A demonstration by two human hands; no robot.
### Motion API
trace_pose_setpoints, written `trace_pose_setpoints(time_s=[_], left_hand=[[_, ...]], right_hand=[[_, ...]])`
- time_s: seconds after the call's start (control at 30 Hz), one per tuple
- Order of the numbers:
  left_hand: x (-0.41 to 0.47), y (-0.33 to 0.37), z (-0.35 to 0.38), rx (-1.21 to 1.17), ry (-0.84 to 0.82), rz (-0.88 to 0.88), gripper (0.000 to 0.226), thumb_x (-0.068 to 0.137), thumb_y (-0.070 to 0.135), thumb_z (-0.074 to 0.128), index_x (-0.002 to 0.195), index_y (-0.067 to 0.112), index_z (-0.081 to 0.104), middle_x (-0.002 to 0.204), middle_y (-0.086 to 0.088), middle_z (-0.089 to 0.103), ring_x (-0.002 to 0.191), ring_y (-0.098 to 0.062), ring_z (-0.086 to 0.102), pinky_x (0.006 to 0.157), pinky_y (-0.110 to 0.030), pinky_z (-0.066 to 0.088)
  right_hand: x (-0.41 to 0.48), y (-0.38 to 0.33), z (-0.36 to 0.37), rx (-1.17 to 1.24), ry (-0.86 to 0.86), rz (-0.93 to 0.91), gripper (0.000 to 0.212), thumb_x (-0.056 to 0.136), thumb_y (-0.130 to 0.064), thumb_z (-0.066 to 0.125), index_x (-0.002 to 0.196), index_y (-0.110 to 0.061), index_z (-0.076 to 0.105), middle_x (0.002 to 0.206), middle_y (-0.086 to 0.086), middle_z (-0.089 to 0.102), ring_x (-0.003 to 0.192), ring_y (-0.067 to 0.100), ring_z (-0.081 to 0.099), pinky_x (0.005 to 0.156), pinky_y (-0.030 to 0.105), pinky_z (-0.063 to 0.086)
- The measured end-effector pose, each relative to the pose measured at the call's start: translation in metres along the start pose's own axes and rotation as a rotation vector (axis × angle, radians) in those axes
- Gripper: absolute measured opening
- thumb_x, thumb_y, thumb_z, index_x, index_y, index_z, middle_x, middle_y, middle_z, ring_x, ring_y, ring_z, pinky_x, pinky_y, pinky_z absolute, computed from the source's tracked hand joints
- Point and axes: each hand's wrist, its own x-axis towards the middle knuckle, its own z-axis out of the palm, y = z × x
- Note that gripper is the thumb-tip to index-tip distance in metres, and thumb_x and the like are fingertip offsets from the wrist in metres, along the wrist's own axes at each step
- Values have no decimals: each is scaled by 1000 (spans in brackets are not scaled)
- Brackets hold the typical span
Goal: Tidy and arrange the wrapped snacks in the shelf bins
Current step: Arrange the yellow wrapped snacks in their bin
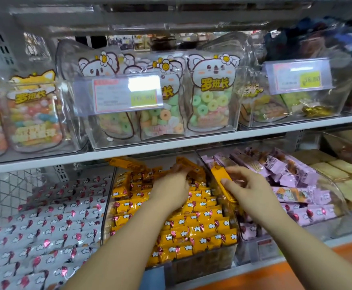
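A clear bin (108, 206) on the lower shelf holds rows of yellow wrapped snacks (202, 225). My left hand (171, 189) reaches deep into this bin and grips yellow packets (192, 166) at the back; its fingertips are hidden among them. My right hand (248, 189) pinches one yellow snack bar (223, 181), tilted on edge along the bin's right wall. To the right, another clear bin (334, 185) holds pink wrapped snacks (286, 170), loosely piled. On the left lie rows of white wrapped snacks (45, 227).
The shelf above (171, 147) carries clear bins with bags of ring candies (210, 95) and price tags (127, 95). Pale yellow wafer packs (342, 170) sit at the far right. An orange shelf edge (296, 275) runs along the front.
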Motion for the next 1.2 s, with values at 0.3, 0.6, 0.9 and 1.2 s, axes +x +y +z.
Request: trace_pose_setpoints(time_s=[0.3,0.6,0.9,1.2], left_hand=[[38,9,4,-22,-68,119,40,92,11,53,129,26,46,135,-4,46,107,-24,54,82,-28,43],[-10,-18,-28,-248,-45,55,45,89,28,59,131,29,44,117,6,50,94,-10,53,72,-19,43],[-64,-24,-34,-397,35,129,18,90,21,59,102,33,54,126,13,45,117,-2,44,95,-16,33],[-92,-15,-37,-407,-216,106,32,86,23,63,111,35,49,105,16,48,76,1,52,60,-14,40]], right_hand=[[1,1,-3,38,-22,-30,17,88,-23,62,102,-31,57,93,-16,65,79,-2,62,66,9,46],[3,-5,1,-51,-16,-17,25,87,-29,64,112,-25,63,96,-9,67,80,1,61,65,13,44],[-11,-16,18,-214,57,-147,32,85,-21,67,116,-18,63,113,-2,65,92,7,53,76,17,36],[-33,-32,36,-141,-5,-237,59,76,-12,75,129,-23,52,111,-12,60,98,1,54,79,3,36]])
